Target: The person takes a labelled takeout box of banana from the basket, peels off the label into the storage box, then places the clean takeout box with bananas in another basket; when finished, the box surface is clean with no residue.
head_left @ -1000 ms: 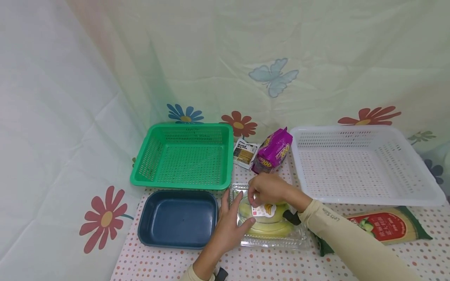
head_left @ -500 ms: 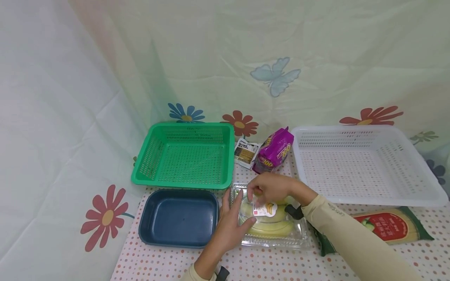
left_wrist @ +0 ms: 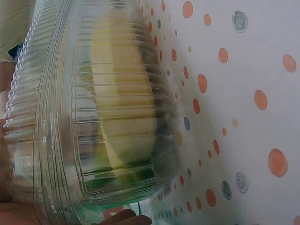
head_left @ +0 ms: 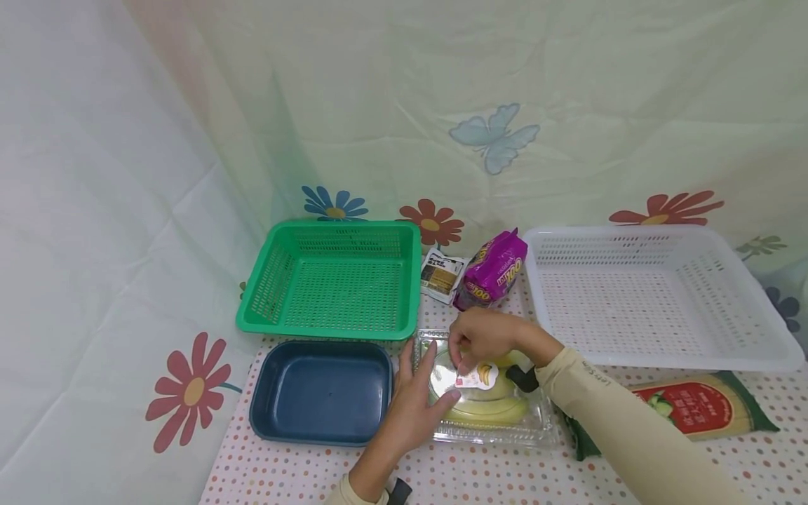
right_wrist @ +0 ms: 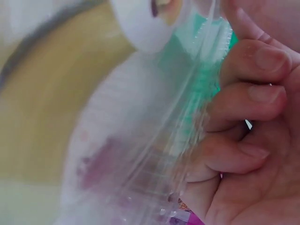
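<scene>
A clear plastic clamshell container (head_left: 499,436) with yellow bananas (head_left: 489,408) in it lies on the dotted tablecloth, in front of the person. A white sticker with a banana picture (head_left: 481,376) is on its lid. The left hand (head_left: 413,400) rests along the container's left side, fingers straight and spread, the thumb over the lid. Bent over the lid, the right hand (head_left: 482,338) pinches at the sticker's upper left edge with thumb and forefinger. In the right wrist view its other fingers (right_wrist: 255,101) are curled, and the pinching tips are mostly hidden.
A green basket (head_left: 407,326) and a dark blue tub (head_left: 318,440) stand left of the container. Behind it lie a small sachet (head_left: 442,275) and a purple snack bag (head_left: 492,270). A white basket (head_left: 663,358) is at right, with a green-ended package (head_left: 701,407) before it.
The right hand's fingertips lift slightly, then come back down to the sticker's edge. The left hand and the container stay in place.
</scene>
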`<state>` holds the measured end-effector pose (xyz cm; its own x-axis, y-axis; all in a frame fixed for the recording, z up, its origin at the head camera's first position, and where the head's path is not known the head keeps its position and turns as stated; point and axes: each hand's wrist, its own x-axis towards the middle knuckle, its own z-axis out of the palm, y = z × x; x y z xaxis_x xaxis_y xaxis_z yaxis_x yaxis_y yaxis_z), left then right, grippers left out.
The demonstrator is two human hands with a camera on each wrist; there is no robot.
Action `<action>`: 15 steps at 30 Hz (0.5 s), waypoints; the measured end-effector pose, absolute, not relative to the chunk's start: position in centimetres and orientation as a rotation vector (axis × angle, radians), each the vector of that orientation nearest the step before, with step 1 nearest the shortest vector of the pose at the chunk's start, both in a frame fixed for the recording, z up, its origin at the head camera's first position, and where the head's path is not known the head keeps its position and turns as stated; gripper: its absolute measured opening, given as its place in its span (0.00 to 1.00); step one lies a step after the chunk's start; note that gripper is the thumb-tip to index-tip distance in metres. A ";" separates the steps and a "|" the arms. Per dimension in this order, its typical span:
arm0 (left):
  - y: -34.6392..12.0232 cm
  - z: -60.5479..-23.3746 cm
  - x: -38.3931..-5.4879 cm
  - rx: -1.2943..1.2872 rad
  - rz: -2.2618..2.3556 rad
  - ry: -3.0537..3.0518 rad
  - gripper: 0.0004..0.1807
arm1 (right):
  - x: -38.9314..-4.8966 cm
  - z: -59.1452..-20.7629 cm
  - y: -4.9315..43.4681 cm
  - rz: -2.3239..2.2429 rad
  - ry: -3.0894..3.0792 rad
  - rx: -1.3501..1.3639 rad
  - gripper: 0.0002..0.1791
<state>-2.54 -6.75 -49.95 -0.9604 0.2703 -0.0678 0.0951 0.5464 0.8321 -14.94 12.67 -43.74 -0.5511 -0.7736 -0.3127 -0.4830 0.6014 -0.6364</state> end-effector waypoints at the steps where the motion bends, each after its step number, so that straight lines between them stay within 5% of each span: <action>1: -6.8 -49.9 -2.5 0.311 1.376 2.595 0.46 | -15.0 -43.8 12.8 -0.667 2.235 -0.986 0.08; 15: -6.7 -49.6 -2.6 0.305 1.368 2.593 0.47 | -15.6 -43.7 13.2 -0.772 2.068 -0.940 0.06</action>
